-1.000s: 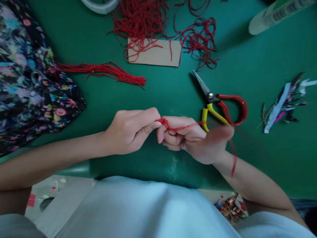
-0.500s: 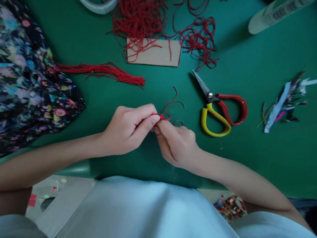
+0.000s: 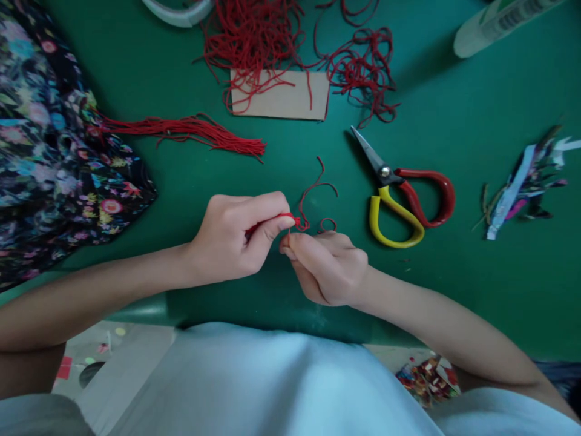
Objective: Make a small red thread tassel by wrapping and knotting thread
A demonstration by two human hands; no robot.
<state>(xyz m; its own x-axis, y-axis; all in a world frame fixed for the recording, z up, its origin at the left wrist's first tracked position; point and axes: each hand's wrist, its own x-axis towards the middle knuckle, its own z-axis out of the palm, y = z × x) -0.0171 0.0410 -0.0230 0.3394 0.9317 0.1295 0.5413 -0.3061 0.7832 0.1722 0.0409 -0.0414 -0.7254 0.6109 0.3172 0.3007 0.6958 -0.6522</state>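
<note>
Between the two hands, over the near part of the green desk (image 3: 431, 109), sits a small red knot (image 3: 300, 224) with a little loop that looks slack. The left hand (image 3: 240, 233) has it pinched at its left side, thumb against forefinger, with red cord running back into that grip. The right hand (image 3: 333, 266) is curled just below and to the right, its thumb and fingertips closed together; a thin strand seems to run from the knot down into that grip, though the fingers hide its end.

From where I stand, the step looks like drawing cord through and snugging the knot. I'd hold the left pinch firm and close to it, pull the strand slowly in line, and check that the loop closes evenly without twisting. The loose tail (image 3: 309, 192) curling away up the desk deserves care too, as it could snag under the right knuckles, where a small ring of cord (image 3: 327, 224) shows.

Just to the right lie the scissors (image 3: 385, 172), handles spread, well apart from the cord being worked. Farther up are a red tassel-like bundle (image 3: 195, 131) touching the floral cloth (image 3: 109, 206), a cardboard piece (image 3: 281, 103) partly under a red heap (image 3: 254, 36), and a looser tangle (image 3: 363, 66) beside it.
</note>
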